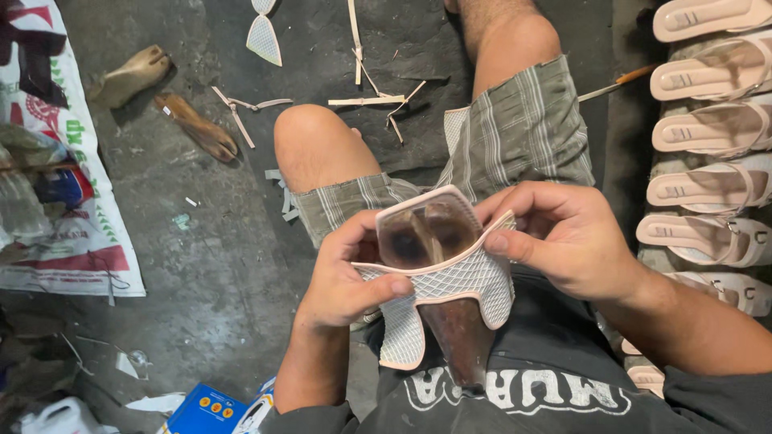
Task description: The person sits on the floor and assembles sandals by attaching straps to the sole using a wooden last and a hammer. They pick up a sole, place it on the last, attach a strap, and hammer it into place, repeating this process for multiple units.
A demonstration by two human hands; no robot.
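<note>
I hold a brown wooden shoe last (455, 336) in front of my lap, with a white mesh upper (450, 283) edged in pink and a clear plastic strap (425, 229) wrapped over it. My left hand (347, 273) grips the left side, thumb pressed on the mesh edge. My right hand (564, 237) pinches the upper's right edge between thumb and fingers.
A row of several pink sandals (712, 128) lines the right side. Two wooden lasts (197, 126) lie on the dark floor at upper left, near strap scraps (370, 100) and a mesh piece (264, 38). A printed sack (60, 201) lies left; a blue box (205, 411) sits at the bottom.
</note>
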